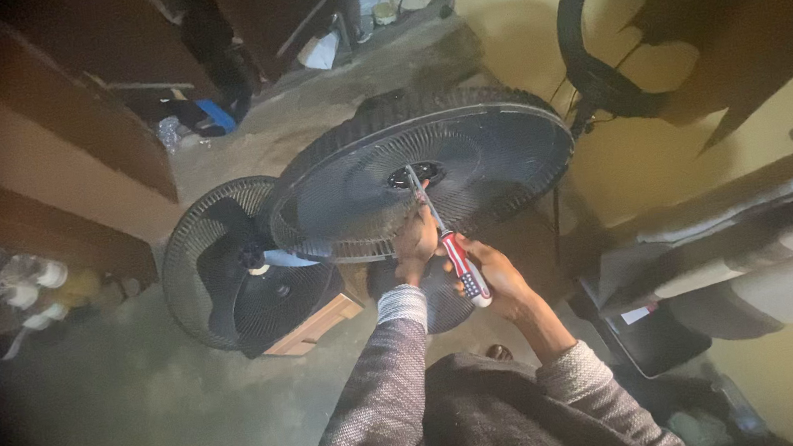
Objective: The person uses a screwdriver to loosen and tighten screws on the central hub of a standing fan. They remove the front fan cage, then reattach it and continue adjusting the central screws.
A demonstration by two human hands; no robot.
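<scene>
A large black fan grille (pixel 469 159) is tilted toward me in the middle of the view. My left hand (pixel 415 247) grips its lower rim from beneath. My right hand (pixel 492 277) is closed around a screwdriver (pixel 447 239) with a red, white and dark handle. Its metal shaft reaches up to the round hub (pixel 423 173) at the grille's centre, and the tip touches there. Both of my sleeves are grey knit.
A second black fan head (pixel 236 268) with its cage rests on a small wooden box (pixel 313 326) to the left. Dark wooden furniture (pixel 72 122) stands at upper left. A black ring on a stand (pixel 600 77) is at upper right, with stacked cushions (pixel 771 237) at right.
</scene>
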